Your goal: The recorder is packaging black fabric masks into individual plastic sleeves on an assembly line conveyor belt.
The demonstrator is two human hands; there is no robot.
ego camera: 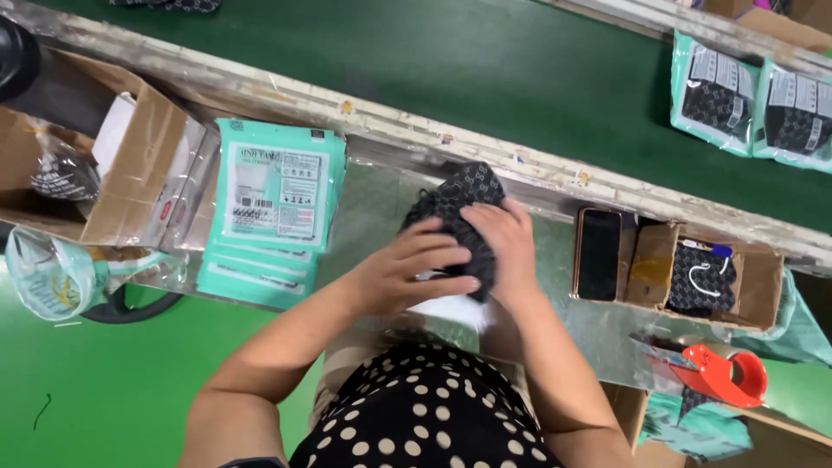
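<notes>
**Both hands down on a stack of black patterned masks**

Here we are at the metal worktop (381, 195), and both hands are on one bundle. The left hand (407, 269) lies over the near side of the black patterned masks (459, 204), fingers stretched long and pressed flat across the top. The right hand (507, 238) covers the right side of the same stack, fingers curled down over the fabric and closed on it. The stack sits mid-table, just near of the worn rail that edges the green conveyor belt (451, 69). Under the hands something white (455, 310) peeks out; I cannot tell what it is.

To the left, close by, a pile of teal packaging pouches (276, 195) lies fanned out, and further left an open cardboard box (130, 165). Right of the hands, a dark phone (599, 254) stands beside a small carton (763, 286) holding more patterned masks (702, 279). Nearer, at the right, a red tape dispenser (724, 374). Far right on the belt, two filled teal pouches (752, 108) lie side by side.
</notes>
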